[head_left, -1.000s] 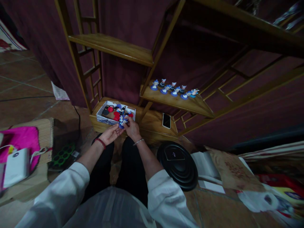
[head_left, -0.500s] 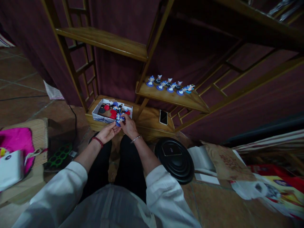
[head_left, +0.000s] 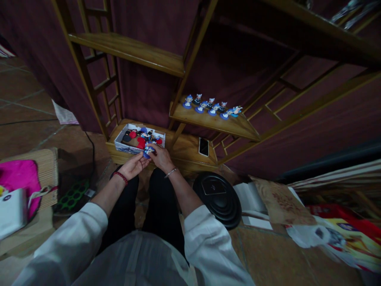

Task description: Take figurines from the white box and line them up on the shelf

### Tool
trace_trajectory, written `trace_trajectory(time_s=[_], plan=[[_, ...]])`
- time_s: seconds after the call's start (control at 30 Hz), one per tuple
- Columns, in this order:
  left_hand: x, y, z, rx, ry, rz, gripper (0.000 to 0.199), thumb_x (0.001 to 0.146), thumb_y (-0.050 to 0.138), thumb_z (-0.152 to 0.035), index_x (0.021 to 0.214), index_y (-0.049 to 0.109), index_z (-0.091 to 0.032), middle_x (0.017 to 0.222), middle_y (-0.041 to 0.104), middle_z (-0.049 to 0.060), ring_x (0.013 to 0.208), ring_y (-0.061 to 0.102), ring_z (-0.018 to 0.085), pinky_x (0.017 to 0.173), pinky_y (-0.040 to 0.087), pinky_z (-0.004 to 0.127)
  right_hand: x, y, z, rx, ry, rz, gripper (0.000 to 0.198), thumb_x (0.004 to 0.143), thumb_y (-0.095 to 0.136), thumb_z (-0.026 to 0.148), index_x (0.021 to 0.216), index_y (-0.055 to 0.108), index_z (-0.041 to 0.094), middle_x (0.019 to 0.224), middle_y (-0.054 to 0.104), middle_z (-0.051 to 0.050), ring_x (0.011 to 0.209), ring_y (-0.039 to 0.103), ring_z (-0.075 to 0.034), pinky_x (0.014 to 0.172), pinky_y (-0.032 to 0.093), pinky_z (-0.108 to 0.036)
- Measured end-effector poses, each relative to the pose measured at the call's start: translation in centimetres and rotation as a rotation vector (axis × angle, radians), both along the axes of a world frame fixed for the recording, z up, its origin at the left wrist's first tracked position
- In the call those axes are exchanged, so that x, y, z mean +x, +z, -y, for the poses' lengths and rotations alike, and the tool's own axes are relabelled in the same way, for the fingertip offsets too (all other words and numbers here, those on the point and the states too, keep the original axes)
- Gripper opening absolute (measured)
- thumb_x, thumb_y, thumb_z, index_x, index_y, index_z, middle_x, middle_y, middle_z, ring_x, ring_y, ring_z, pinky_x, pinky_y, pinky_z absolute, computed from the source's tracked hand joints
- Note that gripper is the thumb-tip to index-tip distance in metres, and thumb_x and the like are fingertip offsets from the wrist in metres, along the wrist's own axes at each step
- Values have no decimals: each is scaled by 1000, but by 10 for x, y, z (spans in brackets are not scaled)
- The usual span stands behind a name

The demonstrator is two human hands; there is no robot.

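A small blue-and-white figurine (head_left: 148,151) is between my two hands, just in front of the box's near wall. My left hand (head_left: 133,166) is closed on it from the left, at its base. From the right, my right hand (head_left: 162,157) pinches it with thumb and fingers. Behind them sits a shallow white cardboard box (head_left: 125,147) on the low wooden shelf, with several figurines on red, black and blue bases lying in it. To the upper right, several blue-and-white figurines (head_left: 213,109) stand in a row on a raised shelf, with darker cat-eared figurines (head_left: 210,103) behind.
A phone (head_left: 204,146) lies on the low shelf (head_left: 181,153). On the floor to my right are a round black stool (head_left: 218,200), a brown paper bag (head_left: 281,200) and plastic packaging. A pink cloth (head_left: 22,180) and white device (head_left: 13,212) lie left. Wooden uprights frame the shelves.
Both hands keep hold of the figurine, which appears slightly turned between the fingers. The whole view has shifted slightly.
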State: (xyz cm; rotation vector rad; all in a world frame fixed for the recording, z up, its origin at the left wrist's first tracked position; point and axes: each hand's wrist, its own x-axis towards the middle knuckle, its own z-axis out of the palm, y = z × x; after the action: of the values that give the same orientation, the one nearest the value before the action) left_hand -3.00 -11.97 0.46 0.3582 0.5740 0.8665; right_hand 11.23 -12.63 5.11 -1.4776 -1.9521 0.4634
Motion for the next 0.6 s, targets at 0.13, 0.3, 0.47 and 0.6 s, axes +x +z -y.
trace_trajectory(time_s=[0.13, 0.3, 0.47, 0.6], plan=[[-1, 1, 0, -4, 17, -42, 13, 82, 49, -21, 82, 58, -12, 73, 62, 5, 62, 59, 9, 56, 47, 19, 0, -1, -2, -10, 7, 13, 31, 75, 51, 18, 105, 54, 27, 99, 59, 1, 84, 55, -14, 78, 43, -26], [-1, 0, -1, 6, 24, -48, 13, 82, 50, -22, 82, 58, -12, 73, 62, 5, 61, 58, 9, 57, 46, 19, 0, 1, -6, -24, 41, 33, 34, 74, 52, 15, 106, 55, 27, 99, 60, 0, 82, 55, -14, 79, 43, -27], [-2, -2, -1, 72, 9, -26, 8, 80, 51, -17, 82, 58, -12, 75, 63, 5, 66, 60, 11, 58, 47, 19, 1, 4, -5, -42, 23, 27, 35, 73, 52, 15, 106, 55, 27, 93, 60, 1, 79, 55, -14, 77, 43, -27], [-2, -1, 0, 95, 3, -4, 5, 79, 53, -15, 80, 58, -13, 77, 63, 5, 71, 61, 12, 62, 47, 21, 2, 2, -6, -49, 19, 3, 34, 73, 52, 16, 106, 55, 26, 95, 60, 1, 79, 55, -13, 77, 43, -26]])
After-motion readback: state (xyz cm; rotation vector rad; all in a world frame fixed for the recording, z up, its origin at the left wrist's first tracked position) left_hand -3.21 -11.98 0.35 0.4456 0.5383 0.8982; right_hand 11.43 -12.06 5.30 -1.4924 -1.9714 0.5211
